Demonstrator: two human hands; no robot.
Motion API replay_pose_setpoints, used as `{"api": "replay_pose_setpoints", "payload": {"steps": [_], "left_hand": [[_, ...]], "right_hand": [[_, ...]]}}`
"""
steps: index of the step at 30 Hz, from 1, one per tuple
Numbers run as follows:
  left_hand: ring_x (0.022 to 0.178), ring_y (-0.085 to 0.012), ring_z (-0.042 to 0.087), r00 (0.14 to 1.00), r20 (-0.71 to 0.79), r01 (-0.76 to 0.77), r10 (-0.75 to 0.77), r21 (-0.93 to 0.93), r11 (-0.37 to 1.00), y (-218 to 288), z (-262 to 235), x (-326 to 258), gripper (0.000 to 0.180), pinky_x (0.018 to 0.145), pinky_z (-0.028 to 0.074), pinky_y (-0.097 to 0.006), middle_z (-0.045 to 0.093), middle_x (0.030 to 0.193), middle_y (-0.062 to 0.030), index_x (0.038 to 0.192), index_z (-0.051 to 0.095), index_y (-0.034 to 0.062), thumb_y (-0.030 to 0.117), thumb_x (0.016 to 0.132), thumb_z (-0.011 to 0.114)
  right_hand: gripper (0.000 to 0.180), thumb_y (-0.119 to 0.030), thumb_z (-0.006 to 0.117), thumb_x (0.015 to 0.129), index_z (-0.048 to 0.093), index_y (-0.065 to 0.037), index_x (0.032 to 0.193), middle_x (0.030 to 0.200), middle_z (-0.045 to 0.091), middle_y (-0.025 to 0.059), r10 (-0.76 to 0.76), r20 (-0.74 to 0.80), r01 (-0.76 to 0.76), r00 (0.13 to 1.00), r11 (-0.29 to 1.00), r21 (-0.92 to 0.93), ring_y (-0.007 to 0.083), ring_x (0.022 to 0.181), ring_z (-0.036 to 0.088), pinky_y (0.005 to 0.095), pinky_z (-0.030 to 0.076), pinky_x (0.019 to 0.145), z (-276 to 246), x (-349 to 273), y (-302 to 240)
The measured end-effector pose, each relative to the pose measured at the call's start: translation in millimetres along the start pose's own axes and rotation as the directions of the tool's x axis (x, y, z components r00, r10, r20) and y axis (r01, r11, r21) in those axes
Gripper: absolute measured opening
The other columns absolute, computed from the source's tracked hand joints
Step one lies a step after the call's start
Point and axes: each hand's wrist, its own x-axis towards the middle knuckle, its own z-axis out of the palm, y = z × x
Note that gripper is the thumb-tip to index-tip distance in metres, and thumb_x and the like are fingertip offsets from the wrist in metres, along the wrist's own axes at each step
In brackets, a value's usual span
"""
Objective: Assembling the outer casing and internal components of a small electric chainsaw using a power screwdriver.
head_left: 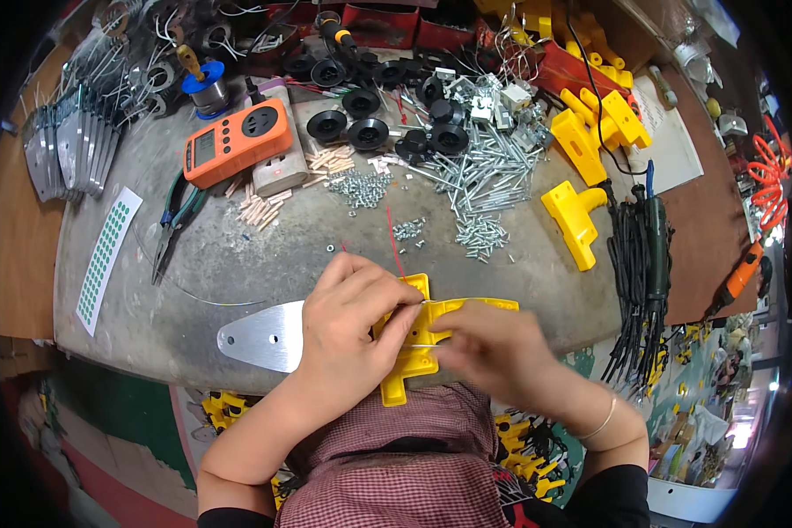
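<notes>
At the far left of the grey surface (150, 299), a row of flat metal plates (66, 150) is leaning in a stack, and a white sheet of green dot stickers (106, 255) is lying just below them. A pair of blue-handled pliers (174, 220) is resting beside an orange meter with a socket (236, 141), which is sitting next to a scatter of small wooden-coloured pegs (260, 207).

At the near edge, a tapered aluminium plate (260, 336) is poking out from under the left hand (348, 321). That hand is curling its fingers (396, 330) closed over the left part of a yellow plastic housing (431, 339), pressing it down. The right hand (493, 352) is pinching the same housing from the other side, fingers closed on it, with a thin wire running between the two hands. The housing is lying at the front edge of the surface, right before the person's checked shirt.

Behind the hands, loose silver screws (480, 189) are lying in heaps, with black round sockets (361, 123) beyond them. Along the back, red bins (383, 25) are standing, their contents too dark to tell. To the right, more yellow housings (585, 132) are lying near a bundle of black cables (638, 282), and an orange coiled hose (770, 180) is hanging at the far right.
</notes>
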Motion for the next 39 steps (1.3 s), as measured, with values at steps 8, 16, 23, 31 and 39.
{"api": "replay_pose_setpoints", "payload": {"steps": [8,16,23,31,39], "left_hand": [[0.094,-0.0202,0.06,0.948,-0.248,0.17,-0.201,-0.141,0.975,3.5,-24.5,1.1,0.016,0.077,0.048,-0.031,0.066,0.09,-0.0071,0.09,0.064,0.0024,0.005,0.076,0.073],[0.091,-0.0204,0.061,0.957,-0.044,0.274,-0.288,-0.199,0.941,-8.5,-22.4,-20.9,0.015,0.078,0.05,-0.033,0.068,0.084,-0.0047,0.088,0.065,0.0009,-0.005,0.074,0.069],[0.084,-0.0267,0.058,0.984,0.067,-0.176,0.164,0.244,0.954,12.7,-0.3,-27.6,0.025,0.071,0.048,-0.037,0.063,0.083,-0.0037,0.087,0.066,0.0062,0.004,0.062,0.071],[0.087,-0.0252,0.057,0.984,0.119,-0.153,0.133,0.171,0.973,13.7,0.2,-22.6,0.023,0.072,0.045,-0.036,0.065,0.086,-0.0023,0.09,0.066,0.0063,0.005,0.067,0.069],[0.085,-0.0235,0.059,0.98,0.109,-0.184,0.168,0.16,0.97,9.5,4.1,-22.9,0.02,0.069,0.044,-0.034,0.069,0.089,-0.0009,0.087,0.069,0.0089,0.007,0.067,0.073]], "right_hand": [[0.022,-0.024,0.077,0.074,0.06,-0.011,0.07,0.071,0.05,0.0035,-0.263,-0.119,0.226,0.958,0.939,-0.258,0.0223,0.063,0.055,0.035,0.045,0.052,21.8,-23.1,-1.1],[0.009,-0.004,0.07,0.08,0.063,-0.006,0.085,0.072,0.054,0.0062,-0.054,-0.128,0.063,0.99,0.996,0.067,0.0211,0.061,0.057,0.0307,0.044,0.054,7.4,-17.1,5.5],[0.022,-0.004,0.073,0.072,0.068,-0.006,0.093,0.075,0.056,0.0044,-0.386,-0.248,0.341,0.888,0.917,-0.206,0.0204,0.062,0.059,0.0327,0.047,0.052,15.5,-27.7,-1.3],[0.023,-0.004,0.075,0.072,0.069,-0.006,0.094,0.076,0.056,0.0043,-0.42,-0.387,0.318,0.821,0.899,-0.302,0.0204,0.062,0.057,0.0304,0.047,0.052,22.1,-18.9,0.7],[0.005,-0.009,0.061,0.09,0.058,-0.006,0.092,0.067,0.053,0.0038,0.209,-0.103,-0.125,0.972,0.842,0.525,0.0123,0.055,0.051,0.0258,0.041,0.047,18.6,-18.1,-13.1]]}}
